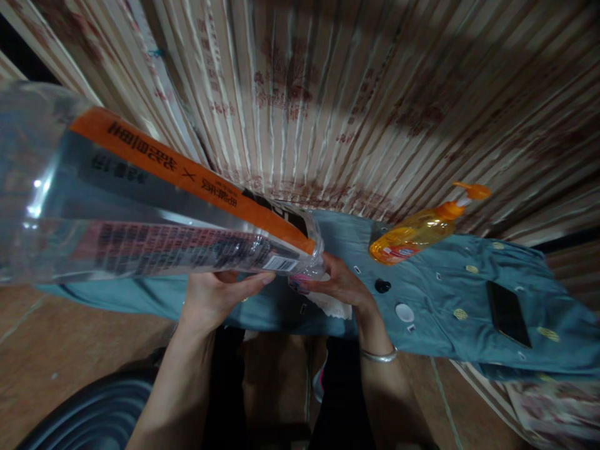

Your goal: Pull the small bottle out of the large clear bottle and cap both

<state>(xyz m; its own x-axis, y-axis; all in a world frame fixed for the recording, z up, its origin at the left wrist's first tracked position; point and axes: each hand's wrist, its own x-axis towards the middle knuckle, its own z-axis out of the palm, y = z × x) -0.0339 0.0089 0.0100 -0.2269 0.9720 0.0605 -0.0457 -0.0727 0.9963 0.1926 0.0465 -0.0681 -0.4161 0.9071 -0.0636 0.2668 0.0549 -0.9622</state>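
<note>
A large clear plastic bottle (154, 212) with an orange, grey and red label lies slanted across the view, its near end cut off by the left edge. My left hand (220, 297) is closed on its underside, thumb along the label, other fingers hidden. My right hand (342, 284) closes round the far end, near the barcode. Beside the right fingers shows a small pink thing (300, 283), too covered to name. Below that hand lies a crumpled white tissue (330, 306) on the teal cloth (276, 309).
An orange pump bottle (412, 234) is on the cloth to the right. Nearer are a small black cap (382, 285), a white round lid (404, 313) and a dark phone (509, 314). A pleated patterned curtain (300, 94) hangs behind. A dark ribbed round object (94, 412) stands lower left.
</note>
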